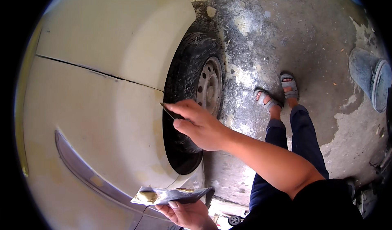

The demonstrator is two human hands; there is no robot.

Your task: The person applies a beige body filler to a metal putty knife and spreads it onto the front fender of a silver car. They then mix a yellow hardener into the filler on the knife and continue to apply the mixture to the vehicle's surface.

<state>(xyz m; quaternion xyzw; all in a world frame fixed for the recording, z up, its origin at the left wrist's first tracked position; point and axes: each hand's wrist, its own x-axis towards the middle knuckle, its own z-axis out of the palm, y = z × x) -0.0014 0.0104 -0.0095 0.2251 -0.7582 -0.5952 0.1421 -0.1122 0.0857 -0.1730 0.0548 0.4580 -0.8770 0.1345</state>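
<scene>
My right hand [192,126] grips a thin, dark-edged spreader [169,111] at the rim of the wheel arch on a pale cream car body panel [114,115]. The panel has patches of yellowish filler, and a dark seam runs across it above my hand. Below, my left hand [181,213] holds a flat metal mixing plate [159,194] with pale yellow paste on it. Just beyond my right hand is the tyre [185,66] with its steel wheel [208,87], partly hidden by that hand.
My sandalled feet [277,91] stand on stained, paint-spattered concrete [318,54] beside the wheel. A grey bucket [365,75] is at the far right. Dark clutter [365,201] lies at the lower right. A long recessed lamp strip [81,164] curves along the lower left of the panel.
</scene>
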